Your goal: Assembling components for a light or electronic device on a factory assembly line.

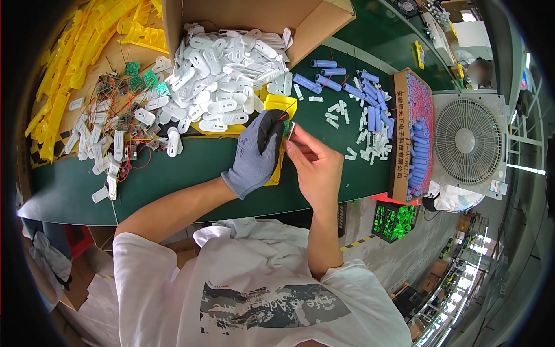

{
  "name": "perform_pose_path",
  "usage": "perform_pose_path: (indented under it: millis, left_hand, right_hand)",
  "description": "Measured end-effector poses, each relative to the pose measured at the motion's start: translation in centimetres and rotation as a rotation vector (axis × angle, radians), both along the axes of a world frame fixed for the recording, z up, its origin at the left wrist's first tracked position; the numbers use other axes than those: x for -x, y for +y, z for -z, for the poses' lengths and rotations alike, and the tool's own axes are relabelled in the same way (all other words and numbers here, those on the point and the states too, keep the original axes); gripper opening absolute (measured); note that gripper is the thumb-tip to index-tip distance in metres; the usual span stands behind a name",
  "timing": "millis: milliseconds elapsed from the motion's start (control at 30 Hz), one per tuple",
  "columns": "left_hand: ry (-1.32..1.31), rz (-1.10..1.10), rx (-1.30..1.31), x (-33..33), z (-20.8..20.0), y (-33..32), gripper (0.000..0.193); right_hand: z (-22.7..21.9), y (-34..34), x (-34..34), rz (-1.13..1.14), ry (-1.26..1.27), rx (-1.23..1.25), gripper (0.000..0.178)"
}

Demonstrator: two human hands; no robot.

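Green worktop [173, 173] under you: your gloved left hand [254, 156] and bare right hand [315, 168] pinch a small green circuit board [285, 128] between their fingers, over a yellow casing [281, 104]; white plastic shells [225, 69] spill from a brown carton [312, 26] behind.

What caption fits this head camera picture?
Gloved left hand and bare right hand hold a small green circuit board over a yellow plastic part.

The gloved left hand [257, 155] and bare right hand [315, 165] pinch a small green circuit board [286, 127] over a yellow casing [280, 105]; white plastic covers [225, 75] heaped at eleven o'clock, blue batteries [370, 101] at two.
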State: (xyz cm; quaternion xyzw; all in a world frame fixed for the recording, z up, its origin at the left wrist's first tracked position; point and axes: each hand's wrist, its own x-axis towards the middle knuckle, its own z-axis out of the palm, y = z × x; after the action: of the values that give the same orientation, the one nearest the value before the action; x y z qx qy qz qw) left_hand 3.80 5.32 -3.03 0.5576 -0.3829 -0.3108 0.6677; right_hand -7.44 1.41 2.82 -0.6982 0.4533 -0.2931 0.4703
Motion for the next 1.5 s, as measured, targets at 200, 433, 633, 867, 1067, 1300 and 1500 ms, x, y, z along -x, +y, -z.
perform_pose_path:
  millis: [200,433,633,867,1067,1300,1500]
  left_hand:
    - [-0.025,-0.002,-0.01,0.1,-0.2,0.1,0.02]
    - [-0.125,0.026,0.002,0.0,0.2,0.0,0.02]
    - [0.003,0.029,-0.05,0.0,-0.9,0.2,0.021]
    - [-0.138,0.02,-0.09,0.4,-0.4,0.4,0.018]
    - [-0.191,-0.004,-0.039,0.5,-0.1,0.4,0.018]
    - [-0.125,0.051,0.004,0.3,-0.3,0.4,0.021]
    - [-0.186,0.09,0.032,0.0,-0.4,-0.1,0.022]
  right_hand:
    - [1.3,-0.2,-0.1,-0.006,-0.068,0.034,0.034]
    - [2.5,-2.0,1.2,-0.121,-0.315,-0.255,0.036]
    - [3.3,-2.5,1.4,-0.198,-0.407,-0.312,0.038]
    - [3.0,-0.9,1.2,-0.195,-0.156,0.066,0.036]
    - [3.8,0.3,0.5,0.0,-0.206,0.021,0.03]
    - [4.1,0.2,0.7,-0.02,-0.272,0.087,0.026]
    - [3.4,-0.6,1.0,-0.075,-0.179,0.289,0.025]
